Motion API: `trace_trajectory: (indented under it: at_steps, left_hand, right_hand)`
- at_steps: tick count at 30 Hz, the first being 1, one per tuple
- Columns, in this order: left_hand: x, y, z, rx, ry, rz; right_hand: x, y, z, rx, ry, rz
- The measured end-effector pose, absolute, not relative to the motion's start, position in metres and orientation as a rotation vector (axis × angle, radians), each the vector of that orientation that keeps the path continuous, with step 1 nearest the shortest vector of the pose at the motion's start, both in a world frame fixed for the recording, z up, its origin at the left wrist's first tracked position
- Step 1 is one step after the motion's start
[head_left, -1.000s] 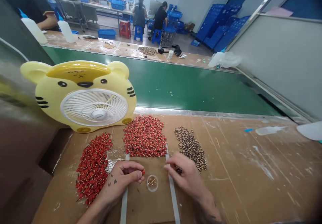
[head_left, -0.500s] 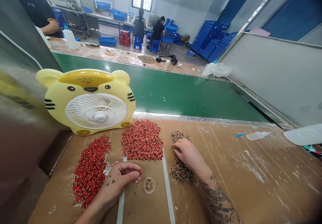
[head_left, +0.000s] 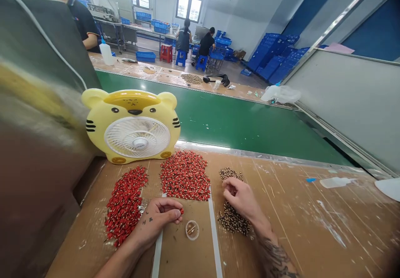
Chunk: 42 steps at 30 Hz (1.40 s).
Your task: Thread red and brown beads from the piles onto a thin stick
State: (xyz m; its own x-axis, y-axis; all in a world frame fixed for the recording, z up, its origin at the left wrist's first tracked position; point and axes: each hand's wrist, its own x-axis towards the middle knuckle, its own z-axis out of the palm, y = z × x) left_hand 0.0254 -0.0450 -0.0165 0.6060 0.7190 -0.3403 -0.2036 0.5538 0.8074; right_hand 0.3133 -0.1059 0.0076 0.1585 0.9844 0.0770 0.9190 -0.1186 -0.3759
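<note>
My left hand (head_left: 162,216) pinches a small red piece (head_left: 181,211) between thumb and fingertips, just left of a small round clear cup (head_left: 191,230) with thin brownish bits in it. Beside that wrist spreads a heap of small red pieces (head_left: 125,205). Another heap, of red pieces with pale tips (head_left: 185,175), lies beyond the cup. My right hand (head_left: 239,194) is over a pile of small black-and-tan pieces (head_left: 234,220), partly covering it. Its thumb and fingers are curled together; whatever lies between the fingertips is too small to make out.
A yellow animal-faced fan (head_left: 134,128) stands behind the red heaps. Past the table edge runs a green conveyor belt (head_left: 225,124). A clear squeeze bottle (head_left: 336,182) and its blue cap (head_left: 311,179) lie on the right. Several people sit or stand across the room.
The view has shifted, so everything appears further right. My left hand keeps its pinch on the red piece. My right hand has lifted slightly, its fingers drawn closer together over the black-and-tan pile.
</note>
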Motion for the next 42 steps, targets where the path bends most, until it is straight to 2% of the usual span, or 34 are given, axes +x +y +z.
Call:
trace_trajectory:
  at_steps: [6, 13, 42]
  left_hand:
    - [0.027, -0.046, -0.017, 0.877, 0.742, 0.712]
    - [0.026, -0.049, -0.008, 0.969, 0.682, 0.823]
    - [0.022, -0.051, -0.011, 0.964, 0.635, 0.944]
  right_hand:
    - [0.251, -0.128, 0.006, -1.507, -1.313, 0.705]
    - [0.186, -0.125, 0.012, -1.316, -1.279, 0.665]
    - [0.168, -0.118, 0.016, -1.301, -1.395, 0.597]
